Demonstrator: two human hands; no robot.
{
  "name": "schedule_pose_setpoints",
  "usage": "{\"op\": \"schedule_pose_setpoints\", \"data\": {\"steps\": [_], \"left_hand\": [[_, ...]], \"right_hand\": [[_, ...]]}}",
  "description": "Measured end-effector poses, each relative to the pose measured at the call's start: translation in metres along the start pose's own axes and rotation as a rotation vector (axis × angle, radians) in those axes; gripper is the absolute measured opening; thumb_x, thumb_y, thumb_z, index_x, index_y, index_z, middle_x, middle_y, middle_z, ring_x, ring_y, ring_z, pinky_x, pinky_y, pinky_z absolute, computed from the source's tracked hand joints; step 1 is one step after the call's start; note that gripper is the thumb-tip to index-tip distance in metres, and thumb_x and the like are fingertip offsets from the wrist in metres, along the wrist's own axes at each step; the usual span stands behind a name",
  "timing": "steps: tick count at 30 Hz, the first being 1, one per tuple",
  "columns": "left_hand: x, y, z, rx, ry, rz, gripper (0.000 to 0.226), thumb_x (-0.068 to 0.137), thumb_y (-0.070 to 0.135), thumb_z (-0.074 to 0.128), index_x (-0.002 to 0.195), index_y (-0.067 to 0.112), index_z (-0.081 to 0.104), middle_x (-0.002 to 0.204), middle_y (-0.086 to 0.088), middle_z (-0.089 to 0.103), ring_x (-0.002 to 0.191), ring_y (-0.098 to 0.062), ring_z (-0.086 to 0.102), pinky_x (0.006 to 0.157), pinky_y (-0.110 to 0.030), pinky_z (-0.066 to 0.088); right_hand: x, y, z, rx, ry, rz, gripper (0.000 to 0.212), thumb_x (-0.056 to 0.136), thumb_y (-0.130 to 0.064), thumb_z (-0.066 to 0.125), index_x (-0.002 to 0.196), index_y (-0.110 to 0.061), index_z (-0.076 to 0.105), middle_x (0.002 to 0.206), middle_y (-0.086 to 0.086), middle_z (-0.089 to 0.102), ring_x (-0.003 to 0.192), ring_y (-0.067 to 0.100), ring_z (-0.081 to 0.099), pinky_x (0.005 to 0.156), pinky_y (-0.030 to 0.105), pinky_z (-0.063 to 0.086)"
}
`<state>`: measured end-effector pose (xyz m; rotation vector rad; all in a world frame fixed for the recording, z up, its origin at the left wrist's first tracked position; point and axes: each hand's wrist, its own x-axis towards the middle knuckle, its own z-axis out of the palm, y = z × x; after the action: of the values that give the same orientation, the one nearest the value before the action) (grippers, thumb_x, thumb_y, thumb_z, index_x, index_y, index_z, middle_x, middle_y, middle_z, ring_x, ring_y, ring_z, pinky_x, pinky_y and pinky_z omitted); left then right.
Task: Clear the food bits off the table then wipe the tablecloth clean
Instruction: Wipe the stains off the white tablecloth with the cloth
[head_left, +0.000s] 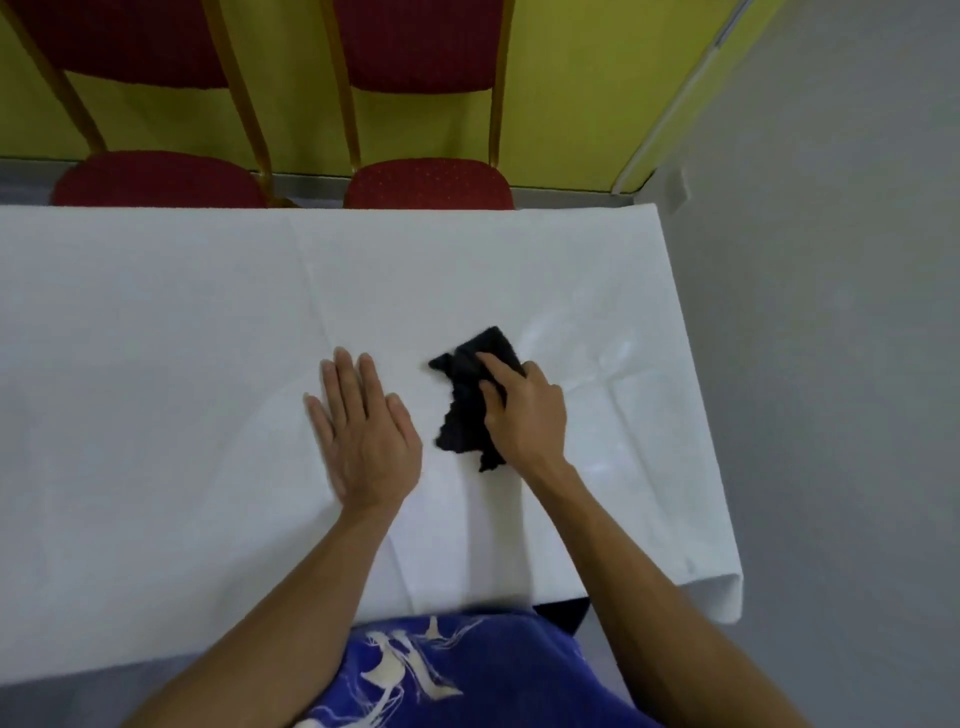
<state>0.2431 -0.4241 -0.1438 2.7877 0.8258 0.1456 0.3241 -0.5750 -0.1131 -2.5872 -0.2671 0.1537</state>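
nearest you, your blue printed shirt (467, 670) meets the near edge of the counter (156, 519), which is draped in a white tablecloth (182, 312) with fold creases. your left hand (363, 431) lies flat on the tablecloth, palm down, fingers spread and straight, gripping nothing. just beside it, toward the right edge, your right hand (524, 410) presses down on a crumpled black cloth (472, 400), fingers curled loosely over it, the index finger stretched across the top; the black cloth sits roughly mid-depth, right of centre. no food bits show on the tablecloth. beyond the far edge stand two red padded chairs (428, 184) with gold frames, against a yellow-green wall (571, 104).
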Motion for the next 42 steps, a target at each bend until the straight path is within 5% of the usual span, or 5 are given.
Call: {"op": "schedule_pose_setpoints", "data": {"steps": [9, 17, 27, 33, 42], "left_hand": [[0.002, -0.003, 0.001, -0.043, -0.080, 0.016, 0.057, 0.102, 0.029, 0.027, 0.154, 0.005, 0.024, 0.164, -0.016, 0.016, 0.153, -0.030, 0.009, 0.122, -0.056, 0.006], [0.006, -0.014, -0.003, -0.077, -0.196, 0.069, 0.061, 0.102, 0.029, 0.034, 0.156, 0.005, 0.018, 0.165, -0.015, 0.006, 0.154, -0.029, 0.001, 0.123, -0.053, 0.000], [-0.029, -0.092, -0.033, -0.119, -0.278, 0.185, 0.068, 0.103, 0.032, 0.035, 0.157, 0.007, 0.002, 0.166, -0.011, -0.002, 0.154, -0.023, -0.006, 0.124, -0.046, -0.002], [-0.074, -0.162, -0.050, -0.127, -0.232, 0.055, 0.067, 0.100, 0.035, 0.028, 0.157, 0.005, 0.009, 0.166, -0.011, 0.002, 0.154, -0.024, -0.005, 0.123, -0.053, -0.003], [-0.108, -0.238, -0.068, -0.060, -0.217, -0.009, 0.071, 0.100, 0.050, 0.014, 0.158, 0.011, 0.001, 0.166, -0.011, -0.008, 0.153, -0.023, -0.014, 0.122, -0.053, -0.008]], "right_hand": [[-0.020, 0.122, -0.079, -0.163, 0.312, 0.538, 0.033, 0.095, -0.024, 0.045, 0.122, -0.033, 0.062, 0.088, 0.004, 0.057, 0.078, 0.030, 0.058, 0.082, 0.047, 0.051], [-0.079, 0.026, -0.020, -0.197, 0.162, 0.176, 0.036, 0.102, -0.021, 0.041, 0.135, -0.025, 0.054, 0.096, 0.009, 0.059, 0.071, 0.025, 0.045, 0.074, 0.036, 0.035], [-0.122, 0.078, -0.055, -0.186, 0.237, 0.640, 0.030, 0.096, -0.025, 0.045, 0.119, -0.013, 0.059, 0.095, 0.018, 0.068, 0.087, 0.039, 0.062, 0.081, 0.046, 0.051], [-0.171, -0.042, 0.033, -0.096, 0.096, 0.407, 0.048, 0.101, -0.034, 0.042, 0.142, -0.009, 0.043, 0.102, 0.020, 0.068, 0.084, 0.040, 0.064, 0.076, 0.045, 0.052], [-0.204, -0.123, 0.088, -0.189, -0.029, -0.374, 0.042, 0.092, -0.032, 0.047, 0.123, -0.010, 0.064, 0.081, 0.013, 0.070, 0.061, 0.031, 0.060, 0.060, 0.035, 0.045]]}}
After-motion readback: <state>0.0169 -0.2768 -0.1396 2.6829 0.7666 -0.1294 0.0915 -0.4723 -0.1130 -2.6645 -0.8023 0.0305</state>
